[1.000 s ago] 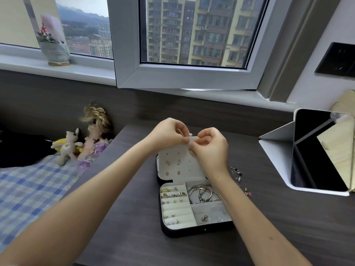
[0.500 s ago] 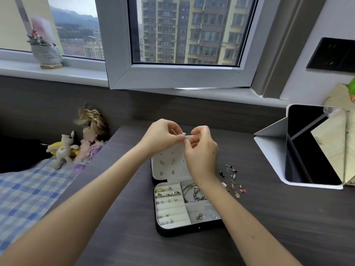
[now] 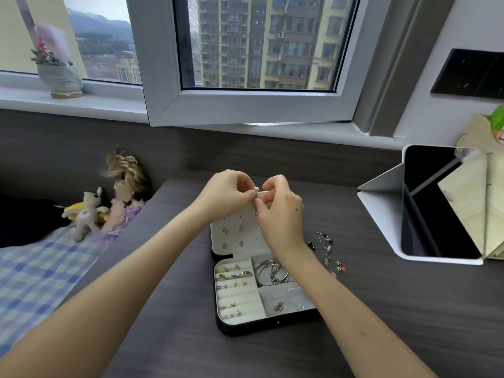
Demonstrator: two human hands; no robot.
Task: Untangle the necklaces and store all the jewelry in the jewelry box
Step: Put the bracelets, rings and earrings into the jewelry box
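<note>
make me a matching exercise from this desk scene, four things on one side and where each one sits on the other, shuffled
Things:
1. silver bangles
2. loose earrings
3. potted plant
4. plush toy

Places:
A. on the windowsill
B. on the desk, right of the jewelry box
C. on the checked bedding, left of the desk
D. in a compartment of the jewelry box

Pairs: 1-D, 2-B, 3-A, 4-C

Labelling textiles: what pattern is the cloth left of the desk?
The cloth is a blue and white check, seen best in the head view.
</note>
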